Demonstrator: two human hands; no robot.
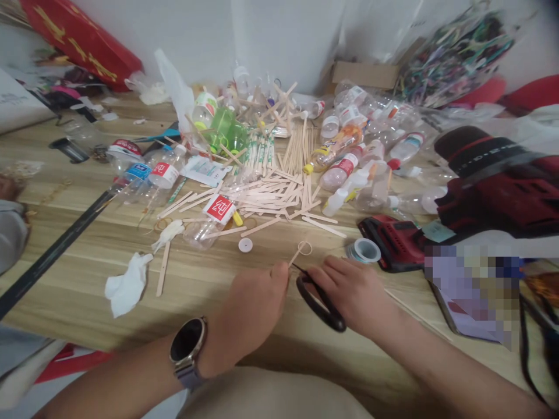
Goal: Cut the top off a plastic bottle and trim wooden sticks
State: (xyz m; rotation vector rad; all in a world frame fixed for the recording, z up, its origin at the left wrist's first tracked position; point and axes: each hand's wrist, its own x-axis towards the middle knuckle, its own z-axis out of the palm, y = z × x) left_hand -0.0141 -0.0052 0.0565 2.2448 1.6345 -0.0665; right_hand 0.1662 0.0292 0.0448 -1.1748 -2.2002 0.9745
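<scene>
My left hand [257, 297] is closed around a thin wooden stick [297, 254], whose tip pokes out past the fingers. A thin pale loop [311, 250], which looks like a rubber band, sits at that tip. In my right hand [356, 291] is a pair of scissors with black handles [311, 304]. Their dark blades point toward my left fingers, close to the stick; whether they touch it I cannot tell. Just ahead lie a small white cap [245, 245] and a clear bottle with a red label [220, 208].
Flat craft sticks [271, 195] are heaped mid-table, with many plastic bottles [347, 169] around them. On the right are a red and black power tool [493, 186], a small spool [365, 250] and a phone-like object [471, 297]. Crumpled tissue [127, 284] lies left. Another person's sleeve [12, 233] shows at the left edge.
</scene>
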